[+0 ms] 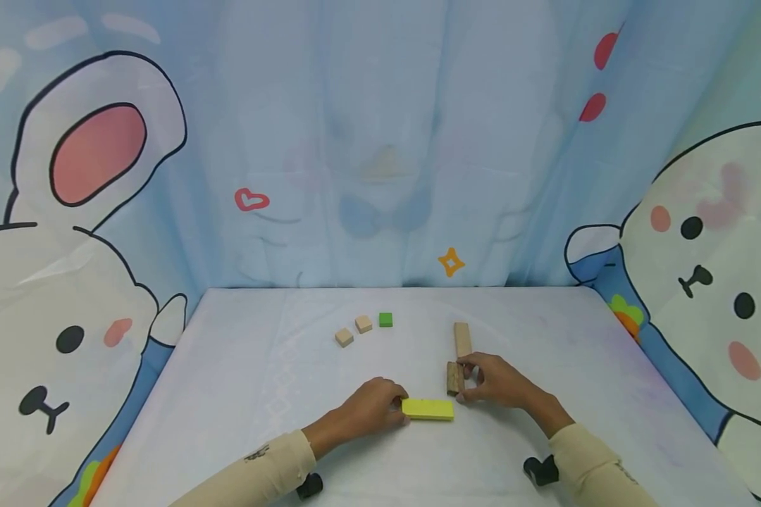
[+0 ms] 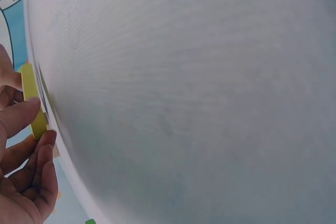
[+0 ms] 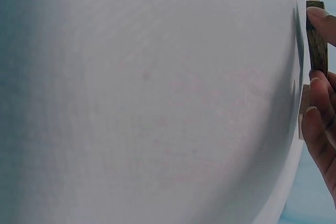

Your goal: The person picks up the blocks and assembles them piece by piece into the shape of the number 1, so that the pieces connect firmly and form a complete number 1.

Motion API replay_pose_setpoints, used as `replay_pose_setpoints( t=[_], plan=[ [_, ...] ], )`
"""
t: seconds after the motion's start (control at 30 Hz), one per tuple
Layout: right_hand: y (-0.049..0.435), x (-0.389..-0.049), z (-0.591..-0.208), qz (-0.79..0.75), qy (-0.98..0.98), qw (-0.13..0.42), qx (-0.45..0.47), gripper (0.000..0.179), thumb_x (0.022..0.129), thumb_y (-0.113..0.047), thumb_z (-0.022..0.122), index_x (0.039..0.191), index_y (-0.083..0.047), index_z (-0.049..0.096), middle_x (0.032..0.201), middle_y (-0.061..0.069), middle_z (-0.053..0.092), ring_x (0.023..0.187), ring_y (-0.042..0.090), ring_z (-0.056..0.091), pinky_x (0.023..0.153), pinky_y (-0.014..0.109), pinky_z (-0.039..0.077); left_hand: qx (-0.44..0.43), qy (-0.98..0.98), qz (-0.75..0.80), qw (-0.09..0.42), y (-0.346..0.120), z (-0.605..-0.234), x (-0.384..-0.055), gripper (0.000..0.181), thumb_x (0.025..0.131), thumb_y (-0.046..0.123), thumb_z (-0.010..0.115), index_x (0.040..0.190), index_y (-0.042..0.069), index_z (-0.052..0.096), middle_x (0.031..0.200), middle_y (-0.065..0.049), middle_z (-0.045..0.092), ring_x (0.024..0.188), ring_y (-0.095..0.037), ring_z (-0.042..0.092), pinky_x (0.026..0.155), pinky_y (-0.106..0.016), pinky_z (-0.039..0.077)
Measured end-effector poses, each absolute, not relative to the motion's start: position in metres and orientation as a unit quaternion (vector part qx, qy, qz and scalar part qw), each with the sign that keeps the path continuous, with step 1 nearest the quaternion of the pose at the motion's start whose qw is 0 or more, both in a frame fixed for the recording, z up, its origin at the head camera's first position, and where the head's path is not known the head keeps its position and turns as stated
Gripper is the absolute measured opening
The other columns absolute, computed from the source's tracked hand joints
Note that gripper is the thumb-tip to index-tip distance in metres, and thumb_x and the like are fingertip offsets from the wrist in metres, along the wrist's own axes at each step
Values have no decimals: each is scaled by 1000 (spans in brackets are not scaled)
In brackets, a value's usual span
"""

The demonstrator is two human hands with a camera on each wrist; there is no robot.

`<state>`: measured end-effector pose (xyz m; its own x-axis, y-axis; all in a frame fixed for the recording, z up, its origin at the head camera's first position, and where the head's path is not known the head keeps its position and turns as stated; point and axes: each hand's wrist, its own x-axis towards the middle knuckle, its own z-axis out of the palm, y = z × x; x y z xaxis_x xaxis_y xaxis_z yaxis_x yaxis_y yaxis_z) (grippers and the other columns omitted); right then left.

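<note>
In the head view my left hand [image 1: 373, 407] pinches one end of a long yellow block [image 1: 428, 410] low over the white table. The left wrist view also shows the yellow block [image 2: 32, 100] between thumb and fingers. My right hand [image 1: 499, 381] grips a dark brown wooden block [image 1: 452, 379] by its ends. In the right wrist view, thumb and fingertips hold that brown block [image 3: 317, 40]. Just beyond it on the table lies a pale wooden block [image 1: 462, 339]. The right fingers hide part of where these two blocks meet.
Towards the back of the white table [image 1: 260, 352] sit two small pale wooden cubes [image 1: 354, 331] and a green cube [image 1: 385, 320]. A blue printed curtain [image 1: 380, 105] hangs behind the table. Black wrist devices [image 1: 541, 470] show under both sleeves.
</note>
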<state>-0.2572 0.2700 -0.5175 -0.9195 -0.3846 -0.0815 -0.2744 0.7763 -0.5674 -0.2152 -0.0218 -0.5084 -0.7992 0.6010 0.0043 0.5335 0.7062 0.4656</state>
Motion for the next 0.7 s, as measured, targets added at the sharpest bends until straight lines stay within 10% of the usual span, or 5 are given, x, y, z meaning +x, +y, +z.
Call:
replay_pose_setpoints(
  t=[0.7],
  plan=[
    [265, -261, -518, -286, 936, 81, -191, 67, 73, -31, 89, 128, -2, 63, 97, -4, 61, 75, 9, 51, 62, 23, 46, 318, 921, 215, 68, -34, -506, -216, 32, 86, 25, 81, 113, 10, 75, 96, 6, 73, 82, 1, 55, 79, -19, 48]
  ],
)
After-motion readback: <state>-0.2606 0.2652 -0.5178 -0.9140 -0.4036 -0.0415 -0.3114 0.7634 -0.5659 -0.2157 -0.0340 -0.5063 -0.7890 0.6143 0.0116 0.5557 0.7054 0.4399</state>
